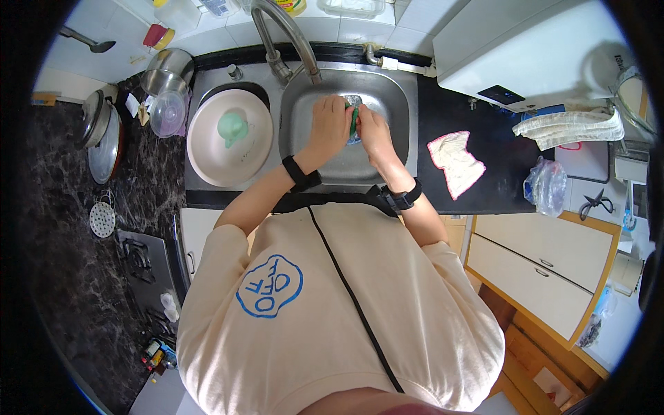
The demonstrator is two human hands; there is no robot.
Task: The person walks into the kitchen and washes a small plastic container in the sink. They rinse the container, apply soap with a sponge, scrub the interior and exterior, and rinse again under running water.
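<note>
My left hand [331,123] and my right hand [374,133] meet over the stainless steel sink basin [301,155], with fingers bent inward. Between them is a small green item [354,120], gripped by the fingers of both hands; its exact kind is mostly covered. Just beyond the fingers shows a shiny, clear-looking thing [354,99], partly hidden, and I cannot tell whether it is plastic or water. The curved steel faucet [298,31] arches over the back of the basin, its spout behind my left hand.
Left of the basin sits a pale pink washbasin [207,166] holding a mint-green object [232,127]. A white cloth with pink edging [456,162] lies on the dark counter [498,155] at right. A white water heater [519,46] juts out above it. Pot lids [104,150] stand far left.
</note>
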